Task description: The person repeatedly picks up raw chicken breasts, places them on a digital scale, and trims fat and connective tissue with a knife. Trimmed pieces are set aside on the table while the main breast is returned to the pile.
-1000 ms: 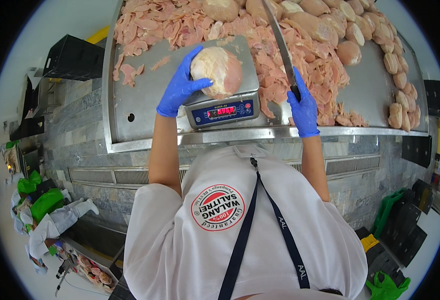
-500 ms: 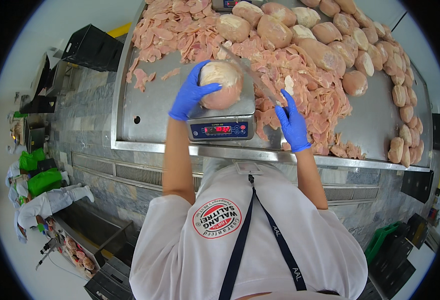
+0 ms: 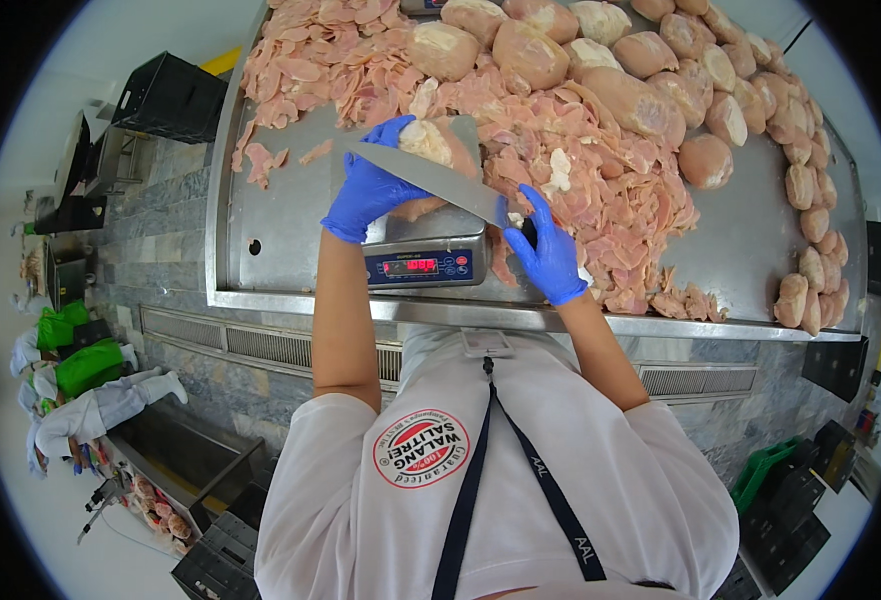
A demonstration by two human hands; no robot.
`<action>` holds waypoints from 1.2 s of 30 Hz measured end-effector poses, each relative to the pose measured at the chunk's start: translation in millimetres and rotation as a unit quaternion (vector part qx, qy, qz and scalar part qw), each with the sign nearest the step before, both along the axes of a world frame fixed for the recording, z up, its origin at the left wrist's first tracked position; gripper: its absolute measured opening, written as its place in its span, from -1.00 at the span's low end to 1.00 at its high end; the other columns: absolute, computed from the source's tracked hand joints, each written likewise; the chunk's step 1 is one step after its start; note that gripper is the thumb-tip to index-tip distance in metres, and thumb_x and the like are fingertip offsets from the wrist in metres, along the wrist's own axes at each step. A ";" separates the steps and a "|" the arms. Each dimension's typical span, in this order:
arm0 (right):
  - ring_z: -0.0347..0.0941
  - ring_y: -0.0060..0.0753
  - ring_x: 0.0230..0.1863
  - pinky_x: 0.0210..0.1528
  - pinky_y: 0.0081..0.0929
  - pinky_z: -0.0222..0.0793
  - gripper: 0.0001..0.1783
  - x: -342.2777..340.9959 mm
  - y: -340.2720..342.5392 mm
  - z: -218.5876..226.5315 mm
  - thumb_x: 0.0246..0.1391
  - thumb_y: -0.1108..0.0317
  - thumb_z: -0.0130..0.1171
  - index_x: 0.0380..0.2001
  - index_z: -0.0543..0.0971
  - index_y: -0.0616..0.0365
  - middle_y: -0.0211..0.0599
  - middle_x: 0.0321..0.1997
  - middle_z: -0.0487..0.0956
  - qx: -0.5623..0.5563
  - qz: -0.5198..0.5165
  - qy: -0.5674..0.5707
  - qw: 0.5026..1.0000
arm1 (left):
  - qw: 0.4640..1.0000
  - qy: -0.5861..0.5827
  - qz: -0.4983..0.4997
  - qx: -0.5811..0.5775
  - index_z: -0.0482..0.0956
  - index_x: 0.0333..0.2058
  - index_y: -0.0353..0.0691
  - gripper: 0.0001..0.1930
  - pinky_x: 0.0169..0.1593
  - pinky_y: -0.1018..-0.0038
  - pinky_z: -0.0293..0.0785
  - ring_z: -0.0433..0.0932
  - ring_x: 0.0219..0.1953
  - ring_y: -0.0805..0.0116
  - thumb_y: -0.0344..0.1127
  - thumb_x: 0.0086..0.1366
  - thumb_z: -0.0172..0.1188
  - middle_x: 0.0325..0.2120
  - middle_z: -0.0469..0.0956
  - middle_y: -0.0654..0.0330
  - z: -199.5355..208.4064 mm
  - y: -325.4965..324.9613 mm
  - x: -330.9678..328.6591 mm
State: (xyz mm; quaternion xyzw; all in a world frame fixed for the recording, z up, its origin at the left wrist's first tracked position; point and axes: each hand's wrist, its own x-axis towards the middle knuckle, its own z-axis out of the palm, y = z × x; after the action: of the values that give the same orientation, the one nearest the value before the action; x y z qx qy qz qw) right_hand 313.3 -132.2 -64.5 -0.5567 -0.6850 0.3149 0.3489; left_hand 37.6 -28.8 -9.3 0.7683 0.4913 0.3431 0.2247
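My left hand (image 3: 369, 196), in a blue glove, grips a round pale-pink piece of meat (image 3: 425, 143) at its left side, over the scale. Gloved in blue too, my right hand (image 3: 553, 255) holds a knife (image 3: 436, 180) by its dark handle. The broad blade points left and crosses in front of the meat and part of my left hand, hiding where they meet. Whether the edge touches the meat I cannot tell. Beneath is a digital scale (image 3: 427, 266) with a lit red display. Thin meat slices (image 3: 601, 190) lie heaped just beyond my right hand.
The metal table (image 3: 291, 245) has a raised rim and a small round hole at its left. More slices (image 3: 311, 60) pile up at the far left. Whole round meat pieces (image 3: 641, 90) cover the far right. Black crates (image 3: 173, 97) stand beyond the table's left side.
The knife has swung from pointing far left to lying across the meat. My right hand has moved left toward the scale. The meat has tilted within my left hand, and the scale's display reading has changed.
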 end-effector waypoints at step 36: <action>0.51 0.13 -0.46 -0.37 -0.02 0.43 -0.05 -43.0 77.3 67.1 0.07 0.60 -0.07 0.48 -0.06 -0.37 0.13 -0.45 0.51 -0.032 0.188 -0.074 0.979 | 0.958 0.146 0.243 0.036 0.42 0.12 -0.16 -0.14 0.09 0.11 0.44 0.45 0.06 -0.09 0.07 -0.15 0.53 0.03 0.44 -0.07 20.9 -46.5 57.0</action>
State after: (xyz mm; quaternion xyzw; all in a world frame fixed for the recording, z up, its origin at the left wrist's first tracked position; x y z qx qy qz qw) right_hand 270.3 -54.9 2.5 -0.4509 -0.7907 0.3546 0.2140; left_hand 94.6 -75.3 11.6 0.6751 0.6780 0.2888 0.0330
